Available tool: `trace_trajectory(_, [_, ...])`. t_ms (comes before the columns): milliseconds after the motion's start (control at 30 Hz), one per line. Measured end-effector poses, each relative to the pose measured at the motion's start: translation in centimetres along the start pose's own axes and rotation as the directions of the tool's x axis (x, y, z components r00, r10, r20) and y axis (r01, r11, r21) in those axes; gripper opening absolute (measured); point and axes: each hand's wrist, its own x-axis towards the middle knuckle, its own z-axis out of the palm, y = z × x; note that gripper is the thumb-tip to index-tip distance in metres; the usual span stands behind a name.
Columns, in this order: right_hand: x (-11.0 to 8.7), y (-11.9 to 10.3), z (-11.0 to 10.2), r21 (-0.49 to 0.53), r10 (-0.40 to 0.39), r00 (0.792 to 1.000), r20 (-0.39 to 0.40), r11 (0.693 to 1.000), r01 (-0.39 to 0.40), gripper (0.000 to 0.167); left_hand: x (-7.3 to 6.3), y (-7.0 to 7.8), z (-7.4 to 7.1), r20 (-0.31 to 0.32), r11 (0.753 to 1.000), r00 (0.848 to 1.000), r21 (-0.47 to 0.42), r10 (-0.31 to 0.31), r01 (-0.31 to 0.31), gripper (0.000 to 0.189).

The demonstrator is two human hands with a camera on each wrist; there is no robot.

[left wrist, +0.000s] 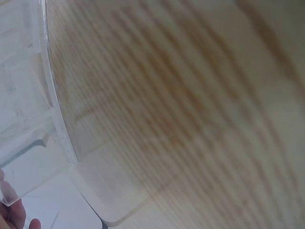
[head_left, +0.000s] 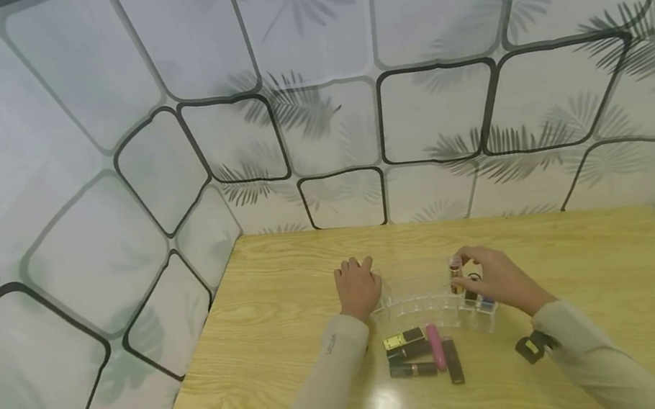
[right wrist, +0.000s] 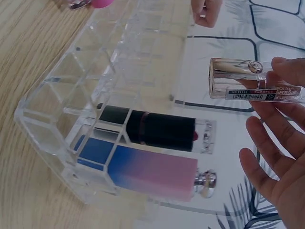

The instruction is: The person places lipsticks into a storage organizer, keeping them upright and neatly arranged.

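A clear, curved lipstick organizer (head_left: pixel 422 304) with rows of small compartments stands on the table. At its left end my left hand (head_left: pixel 358 287) holds the edge; a few fingers (left wrist: pixel 16 212) show against a transparent corner. My right hand (head_left: pixel 501 280) pinches a lipstick (right wrist: pixel 238 87) with a shiny golden body, clear end and barcode label, above the right part of the organizer. Two tubes stand in neighbouring compartments at that end: a black lipstick (right wrist: pixel 167 132) with a clear end, and a blue-to-pink lipstick (right wrist: pixel 155 171) with a silvery knob.
In front of the organizer lie a gold-and-black case (head_left: pixel 404 339), dark tubes (head_left: pixel 413 370), a pink tube (head_left: pixel 436 347) and a long dark stick (head_left: pixel 453 361). Patterned sheeting (head_left: pixel 328 131) encloses the wooden table (head_left: pixel 271 331) at the back and left.
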Motion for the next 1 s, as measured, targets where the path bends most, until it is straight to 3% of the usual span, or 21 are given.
trace_trajectory(233, [0.4,0.8,0.4,-0.028,-0.008,1.000,-0.001,1.000,0.008,0.013,0.0,-0.1,0.1,-0.013,1.000,1.000,0.000,0.004,-0.004,0.025])
trace_trajectory(467, [0.7,1.7,1.0,-0.032,0.005,1.000,0.018,0.999,-0.004,0.012,0.0,0.0,0.0,0.027,1.000,1.000,0.003,-0.008,0.008,0.027])
trace_trajectory(767, [0.9,2.3,1.7,0.000,0.053,0.997,0.065,0.999,-0.053,0.013,0.2,-0.1,0.3,0.000,1.000,1.000,0.029,0.001,-0.001,0.027])
trace_trajectory(1000, [0.9,2.5,1.8,0.000,0.042,0.996,0.078,0.999,-0.042,0.014,0.0,-0.1,0.5,-0.014,1.000,1.000,0.005,0.003,-0.003,0.025])
